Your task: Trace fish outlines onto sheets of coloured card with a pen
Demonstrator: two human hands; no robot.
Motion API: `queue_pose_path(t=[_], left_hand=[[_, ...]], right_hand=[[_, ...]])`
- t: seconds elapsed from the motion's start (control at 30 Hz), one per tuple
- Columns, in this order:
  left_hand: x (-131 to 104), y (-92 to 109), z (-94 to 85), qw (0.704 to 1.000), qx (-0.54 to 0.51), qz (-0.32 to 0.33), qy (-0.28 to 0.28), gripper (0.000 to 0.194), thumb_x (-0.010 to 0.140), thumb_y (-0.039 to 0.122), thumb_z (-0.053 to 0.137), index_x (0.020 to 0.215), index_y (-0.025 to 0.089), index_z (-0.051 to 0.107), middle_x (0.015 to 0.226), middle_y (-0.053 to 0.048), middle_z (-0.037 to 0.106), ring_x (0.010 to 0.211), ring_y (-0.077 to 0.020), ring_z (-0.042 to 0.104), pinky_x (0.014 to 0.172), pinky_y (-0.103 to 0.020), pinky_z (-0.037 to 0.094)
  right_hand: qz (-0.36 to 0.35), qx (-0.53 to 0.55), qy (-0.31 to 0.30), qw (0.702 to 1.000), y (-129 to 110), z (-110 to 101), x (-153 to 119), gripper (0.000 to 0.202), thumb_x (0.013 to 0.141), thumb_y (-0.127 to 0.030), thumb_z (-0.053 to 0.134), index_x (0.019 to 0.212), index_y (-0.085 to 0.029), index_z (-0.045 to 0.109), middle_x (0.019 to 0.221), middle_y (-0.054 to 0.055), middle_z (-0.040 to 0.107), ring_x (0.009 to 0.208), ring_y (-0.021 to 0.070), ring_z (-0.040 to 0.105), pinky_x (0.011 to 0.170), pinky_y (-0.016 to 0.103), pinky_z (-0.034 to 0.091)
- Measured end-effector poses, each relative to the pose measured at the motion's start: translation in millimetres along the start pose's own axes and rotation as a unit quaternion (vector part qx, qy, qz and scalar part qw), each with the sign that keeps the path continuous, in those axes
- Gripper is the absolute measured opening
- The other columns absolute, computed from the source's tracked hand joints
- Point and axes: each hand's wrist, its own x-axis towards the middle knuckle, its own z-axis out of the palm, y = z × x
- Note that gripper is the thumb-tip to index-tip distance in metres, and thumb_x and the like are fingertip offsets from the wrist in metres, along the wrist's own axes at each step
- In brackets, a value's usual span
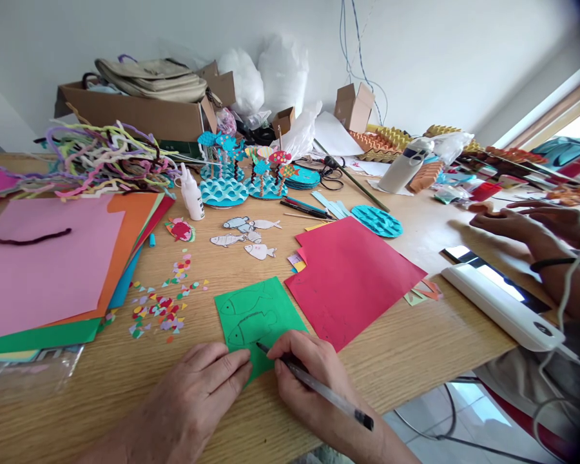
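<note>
My right hand [314, 374] grips a black-capped clear pen [321, 390], its tip touching a green sheet of paper [290, 314]. Two fish outlines are drawn on that sheet, one above the other. Flat on the sheet's lower left edge lie the fingers of my left hand [198, 383], with nothing held in them. A larger red sheet [352, 277] lies just right of the green one, with faint pencil lines near its lower corner. Beyond the green sheet are several white paper fish cutouts [261, 251] and a red decorated fish [180, 229].
Small paper confetti [162, 309] is scattered on the left, beside stacked coloured sheets [48, 258]. A white glue bottle [192, 196] stands near finished fish models [222, 191]. On the right, a co-worker's hands [512, 225] are above a white device [502, 309] at the table edge.
</note>
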Motion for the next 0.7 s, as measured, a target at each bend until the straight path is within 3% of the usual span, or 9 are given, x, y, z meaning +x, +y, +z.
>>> queue_pose_path(t=[0.2, 0.43, 0.7], left_hand=[[-4.2, -3.2, 0.0, 0.998, 0.017, 0.027, -0.051, 0.041, 0.09, 0.003, 0.028, 0.113, 0.015, 0.059, 0.109, -0.003, 0.064, 0.096, -0.017, 0.053, 0.082, -0.028, 0.047], [-2.2, -3.4, -8.6, 0.998, 0.031, 0.019, -0.056, 0.045, 0.086, 0.001, 0.03, 0.117, 0.017, 0.057, 0.112, -0.004, 0.063, 0.099, -0.0159, 0.055, 0.087, -0.025, 0.048], [5.2, -20.7, -32.8, 0.996, 0.053, -0.065, 0.016, 0.03, 0.09, 0.01, 0.035, 0.107, 0.019, 0.057, 0.098, -0.002, 0.065, 0.092, -0.0122, 0.062, 0.083, -0.019, 0.049]], right_hand=[[0.022, 0.036, 0.056, 0.998, -2.1, -7.0, -2.4, 0.014, 0.071, -0.01, 0.045, 0.071, -0.02, 0.055, 0.055, -0.004, 0.057, 0.048, 0.0087, 0.053, 0.046, 0.017, 0.038], [0.045, 0.065, 0.152, 0.985, 0.7, -12.4, -6.2, 0.013, 0.08, -0.014, 0.045, 0.081, -0.021, 0.057, 0.058, -0.004, 0.06, 0.048, 0.0088, 0.056, 0.045, 0.016, 0.042], [-0.019, 0.009, 0.084, 0.996, 14.2, -31.0, -23.3, 0.017, 0.086, -0.012, 0.046, 0.091, -0.023, 0.058, 0.075, 0.001, 0.065, 0.065, 0.0116, 0.062, 0.06, 0.019, 0.047]])
